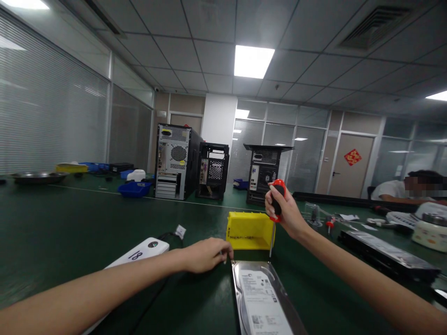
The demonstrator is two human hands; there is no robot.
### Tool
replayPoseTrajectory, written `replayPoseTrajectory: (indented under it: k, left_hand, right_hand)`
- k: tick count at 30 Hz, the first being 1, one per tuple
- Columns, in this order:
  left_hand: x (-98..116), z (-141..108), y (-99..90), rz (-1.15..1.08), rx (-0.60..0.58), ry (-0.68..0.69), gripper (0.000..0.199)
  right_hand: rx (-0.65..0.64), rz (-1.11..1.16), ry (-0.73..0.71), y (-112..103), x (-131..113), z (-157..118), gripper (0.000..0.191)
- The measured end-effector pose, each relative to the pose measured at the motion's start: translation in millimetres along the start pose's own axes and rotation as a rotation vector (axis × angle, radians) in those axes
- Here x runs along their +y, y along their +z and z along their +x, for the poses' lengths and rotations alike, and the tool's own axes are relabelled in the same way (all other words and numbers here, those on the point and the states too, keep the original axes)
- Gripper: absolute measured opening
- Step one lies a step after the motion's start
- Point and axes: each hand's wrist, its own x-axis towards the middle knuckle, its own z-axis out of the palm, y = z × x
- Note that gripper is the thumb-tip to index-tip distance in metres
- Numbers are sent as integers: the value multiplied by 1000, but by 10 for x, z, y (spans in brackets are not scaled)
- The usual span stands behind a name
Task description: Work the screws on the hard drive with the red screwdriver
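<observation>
My right hand (284, 209) is wrapped round the red and black handle of a screwdriver (278, 200). Its shaft points down, and the tip is at the far right corner of a hard drive (261, 298). The drive lies label up on the green table. By its far left corner is my left hand (209, 254), fingers curled together at the drive's edge; whatever they may pinch is too small to make out. Just behind the drive a yellow bin (249, 231) faces me with its open side, partly crossed by the screwdriver shaft.
Computer cases (178, 160) stand across the back of the table. A white power strip (150, 249) lies under my left forearm. On the right are a second drive-like metal unit (387, 253), another screwdriver (329, 225) and a jar (431, 232). A person (393, 190) sits at far right.
</observation>
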Motion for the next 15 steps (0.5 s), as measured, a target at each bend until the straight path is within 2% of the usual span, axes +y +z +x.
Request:
replayPoseTrajectory:
  k: [15]
  left_hand:
    - [11, 3, -4, -19, 6, 1, 21]
  right_hand:
    - [21, -3, -19, -39, 49, 18, 25]
